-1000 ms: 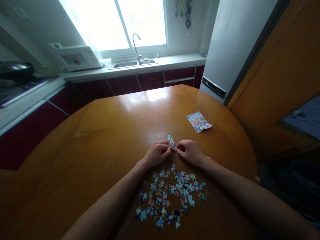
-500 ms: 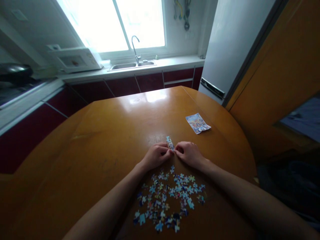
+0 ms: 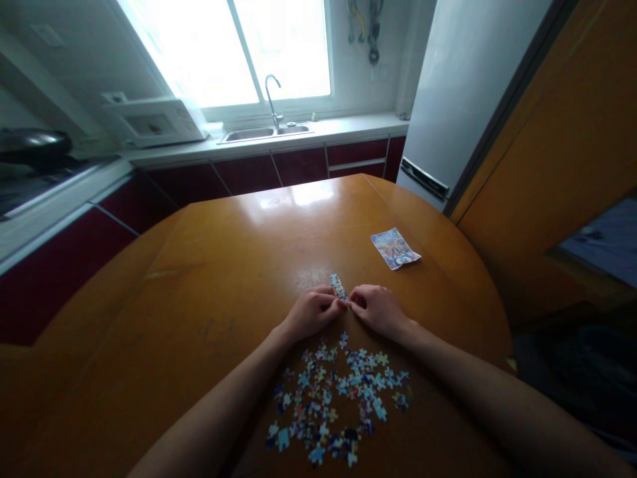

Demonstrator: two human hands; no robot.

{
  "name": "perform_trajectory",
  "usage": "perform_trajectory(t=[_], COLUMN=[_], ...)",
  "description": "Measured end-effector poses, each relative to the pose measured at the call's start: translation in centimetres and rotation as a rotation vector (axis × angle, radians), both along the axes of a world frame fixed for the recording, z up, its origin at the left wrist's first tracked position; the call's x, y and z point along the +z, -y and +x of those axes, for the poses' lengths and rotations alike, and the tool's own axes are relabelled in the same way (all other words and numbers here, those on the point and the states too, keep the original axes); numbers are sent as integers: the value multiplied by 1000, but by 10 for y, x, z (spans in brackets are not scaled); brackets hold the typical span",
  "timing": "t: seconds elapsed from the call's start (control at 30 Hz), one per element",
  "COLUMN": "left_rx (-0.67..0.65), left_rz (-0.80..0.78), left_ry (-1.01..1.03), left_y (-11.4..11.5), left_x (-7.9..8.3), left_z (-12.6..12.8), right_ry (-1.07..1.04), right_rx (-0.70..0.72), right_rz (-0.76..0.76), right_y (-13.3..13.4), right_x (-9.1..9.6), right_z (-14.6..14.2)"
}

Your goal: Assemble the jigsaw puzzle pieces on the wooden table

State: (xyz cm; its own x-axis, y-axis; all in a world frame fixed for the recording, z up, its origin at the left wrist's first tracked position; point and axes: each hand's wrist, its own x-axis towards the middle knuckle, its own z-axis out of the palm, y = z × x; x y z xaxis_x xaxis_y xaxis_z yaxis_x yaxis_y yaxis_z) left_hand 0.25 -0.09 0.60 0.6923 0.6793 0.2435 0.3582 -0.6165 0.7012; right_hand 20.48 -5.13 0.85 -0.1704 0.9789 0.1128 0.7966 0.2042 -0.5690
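Observation:
A narrow strip of joined jigsaw pieces [image 3: 339, 287] lies on the wooden table, running away from me. At its near end my left hand [image 3: 314, 308] is closed, with thumb and forefinger pinching the strip's left edge. My right hand [image 3: 374, 307] is closed at the right side of the same end, its fingertips almost meeting the left ones. Whatever sits between the right fingertips is too small and covered to make out. Between my forearms spreads a pile of loose jigsaw pieces [image 3: 323, 398], mostly light blue and dark blue. One single piece [image 3: 344, 340] lies just below my hands.
A creased picture sheet [image 3: 395, 248] lies on the table [image 3: 239, 259] beyond my right hand. Past the table's far edge run a counter with a sink [image 3: 249, 135], a white microwave [image 3: 156, 123] and a stove with a pan [image 3: 34, 147]. A refrigerator [image 3: 462, 86] stands at right.
The camera view has shifted very slightly. Both hands keep their place at the strip's near end, and the pieces lie as before.

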Motion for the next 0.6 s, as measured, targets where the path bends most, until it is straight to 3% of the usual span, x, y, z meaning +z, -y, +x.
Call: perform_trajectory(t=[0.23, 0.47, 0.6], left_rx=[16, 190, 177], left_rz=[9, 91, 94], left_ry=[1, 9, 9], left_y=[0, -2, -1], left_x=[-2, -4, -4], left_z=[0, -1, 0], right_ry=[9, -69, -98], right_rx=[-8, 21, 4], right_rz=[-6, -28, -26], right_y=[0, 0, 0], right_x=[1, 4, 7], right_z=[-1, 4, 9])
